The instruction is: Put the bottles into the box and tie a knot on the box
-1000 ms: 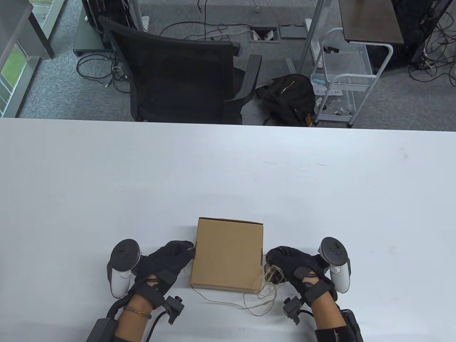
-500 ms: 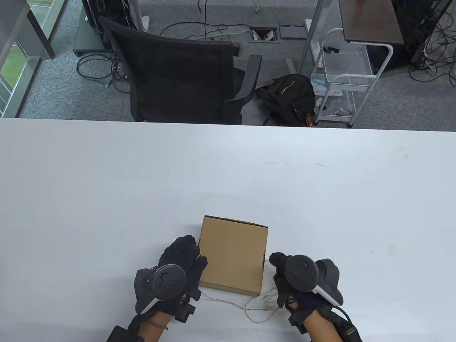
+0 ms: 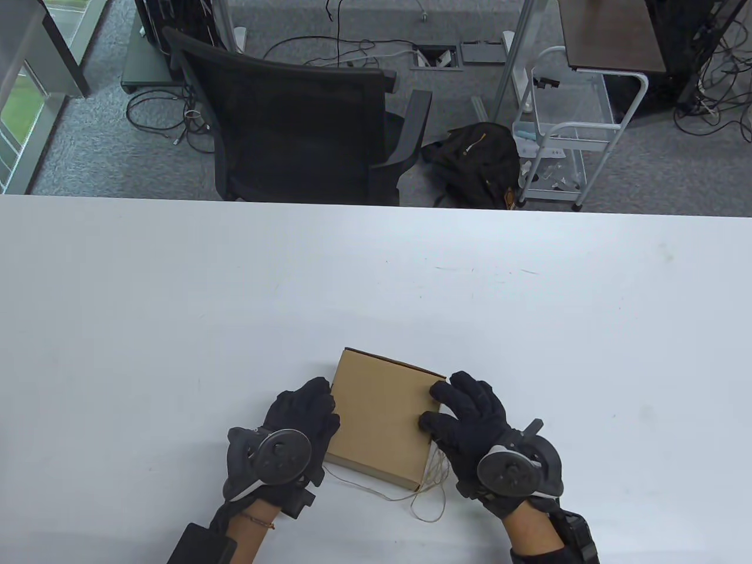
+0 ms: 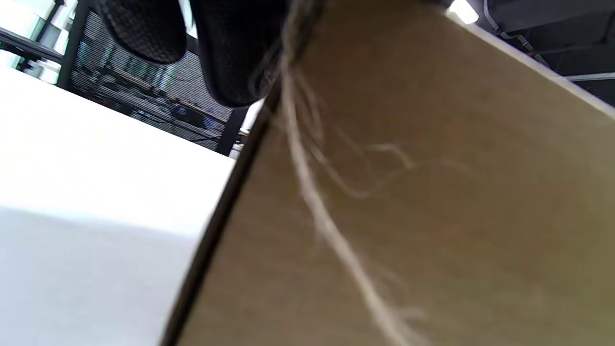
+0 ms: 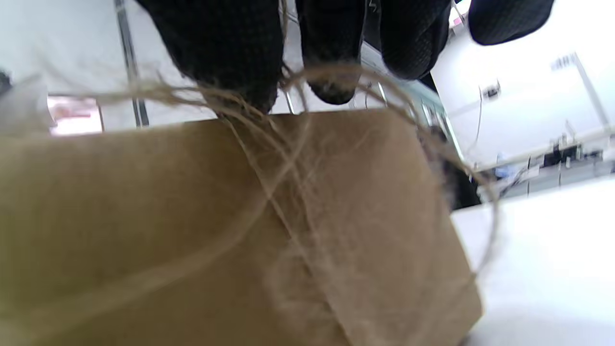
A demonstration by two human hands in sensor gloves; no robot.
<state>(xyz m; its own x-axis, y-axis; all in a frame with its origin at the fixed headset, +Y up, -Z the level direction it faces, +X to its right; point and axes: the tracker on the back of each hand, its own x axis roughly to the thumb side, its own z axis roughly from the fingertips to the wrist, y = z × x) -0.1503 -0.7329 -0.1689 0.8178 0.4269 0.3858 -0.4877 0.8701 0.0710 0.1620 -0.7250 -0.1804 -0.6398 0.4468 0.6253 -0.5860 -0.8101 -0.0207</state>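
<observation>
A closed brown cardboard box (image 3: 380, 420) sits near the table's front edge, slightly turned. Thin twine (image 3: 424, 499) runs under it and loops loosely on the table by its near right corner. My left hand (image 3: 305, 414) lies against the box's left side. The left wrist view shows the twine (image 4: 307, 192) running down that side from between my fingertips (image 4: 230, 57), pinched there. My right hand (image 3: 464, 408) rests on the box's right top edge with fingers spread and straight. Strands of twine (image 5: 288, 158) pass under these fingertips (image 5: 331, 53). No bottles are visible.
The white table (image 3: 176, 305) stretches wide around the box. Beyond its far edge stand a black office chair (image 3: 294, 129), a black bag (image 3: 476, 158) on the floor and a white wire cart (image 3: 564, 129).
Both hands turned palm down and closed in on the box. The right hand moved from beside the box onto its top right edge. The box turned slightly and the twine loop shrank.
</observation>
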